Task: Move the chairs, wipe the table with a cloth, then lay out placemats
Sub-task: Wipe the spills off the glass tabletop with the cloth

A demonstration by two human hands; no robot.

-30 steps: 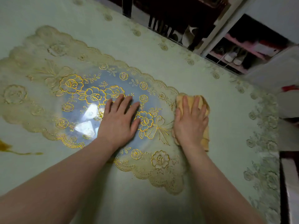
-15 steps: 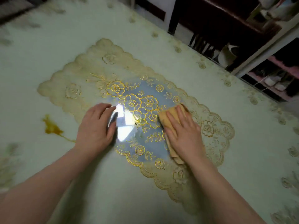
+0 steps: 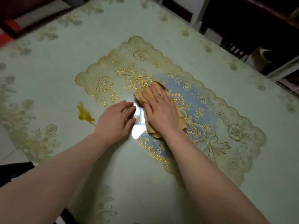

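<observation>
tabletop [image 3: 80,46]: pale green flowered covering, carrying a white glare patch [image 3: 137,128] near its middle
placemat [image 3: 234,131]: thin glossy sheet with gold roses and a lace-cut border, lying flat across the tabletop's middle; we are judging it light, flexible and slick, so it is likely needing a steadying press near its edge while being wiped
cloth [image 3: 181,120]: tan and folded, lying on the placemat's left-centre beneath our right hand [image 3: 161,113]; we are judging it soft, light and quick to bunch, so a broad flat press over its middle is suiting it better than a pinch at a corner
right hand: lying palm-down on the cloth, fingers straight and slightly spread, pressing rather than curling round it; cloth is showing past the fingertips and beside the wrist
left hand [image 3: 116,120]: lying palm-down, fingers straight, gripping nothing, at the placemat's near-left border just beside the right hand; the glare is hiding whether its fingertips are touching the mat
arms: both bare forearms are reaching forward from the lower edge and converging on the mat
stain [image 3: 84,114]: orange-yellow splash on the tabletop, left of the left hand and apart from the cloth; we are judging it not yet wiped
chair [image 3: 242,21]: dark, blurred, standing beyond the tabletop's far right edge
</observation>
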